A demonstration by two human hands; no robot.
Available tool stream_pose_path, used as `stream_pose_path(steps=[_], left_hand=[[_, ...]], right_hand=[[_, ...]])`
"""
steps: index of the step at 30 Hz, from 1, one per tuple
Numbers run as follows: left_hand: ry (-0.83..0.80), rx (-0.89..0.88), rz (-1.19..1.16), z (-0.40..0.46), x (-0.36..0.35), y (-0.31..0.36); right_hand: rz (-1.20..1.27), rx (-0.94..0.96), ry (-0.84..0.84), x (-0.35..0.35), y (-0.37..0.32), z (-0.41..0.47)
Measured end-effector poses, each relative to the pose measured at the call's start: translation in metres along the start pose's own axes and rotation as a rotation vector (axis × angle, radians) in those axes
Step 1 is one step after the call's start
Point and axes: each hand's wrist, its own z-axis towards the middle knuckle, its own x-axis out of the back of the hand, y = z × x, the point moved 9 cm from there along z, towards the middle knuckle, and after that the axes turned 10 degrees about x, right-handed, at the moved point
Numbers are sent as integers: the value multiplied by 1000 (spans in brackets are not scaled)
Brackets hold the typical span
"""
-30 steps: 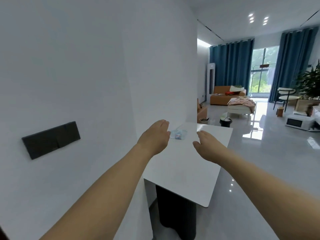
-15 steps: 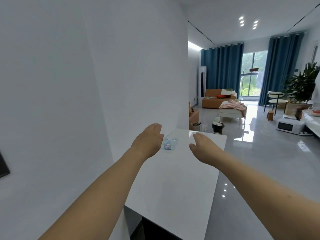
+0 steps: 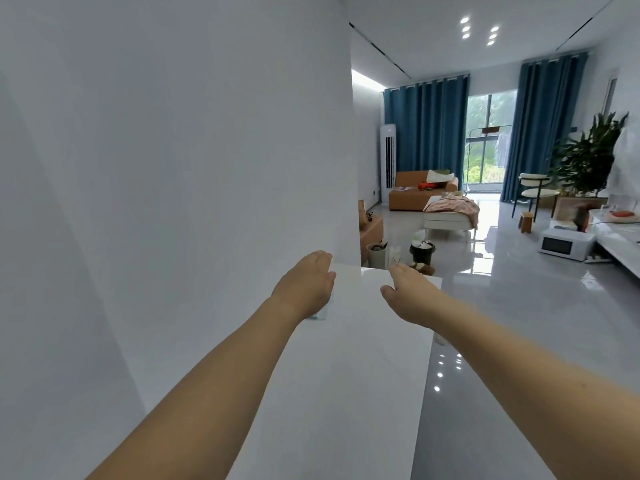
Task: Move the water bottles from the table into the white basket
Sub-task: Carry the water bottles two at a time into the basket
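Broad white wall (image 3: 173,168) filling the left of the view, with a long white table (image 3: 346,375) running forward along it toward a glossy grey floor (image 3: 519,341). Two bare forearms stretched out over the tabletop, palms down. Left hand (image 3: 304,285) close to the wall, fingers extended and together, not visibly curled round anything; directly beneath its heel, a small sliver of a water bottle (image 3: 320,314) peeking out, resting on the table just beside the wall. Right hand (image 3: 408,289) further toward the table's open edge, fingers loosely spread, holding nothing, well apart from the bottle. Left hand plainly the nearer, hovering over or perhaps already touching the bottle; contact impossible to confirm from this angle. Long axis of the bottle likewise impossible to read, most of it being hidden under the hand. Visible part pale, clear and faintly bluish, with a hint of a light label, suggesting thin transparent plastic. No white basket anywhere in view. Coming move probably a downward closing of the left hand round the bottle, the wall leaving little room on that side.
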Motion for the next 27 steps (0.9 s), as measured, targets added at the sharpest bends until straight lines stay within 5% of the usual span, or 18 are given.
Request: stream_pose_path(steps=[15, 27], left_hand=[[33, 14, 4, 196, -89, 117], [14, 47, -6, 345, -177, 116]], right_hand=[[-3, 51, -3, 39, 198, 140], [-27, 58, -70, 2, 309, 264]])
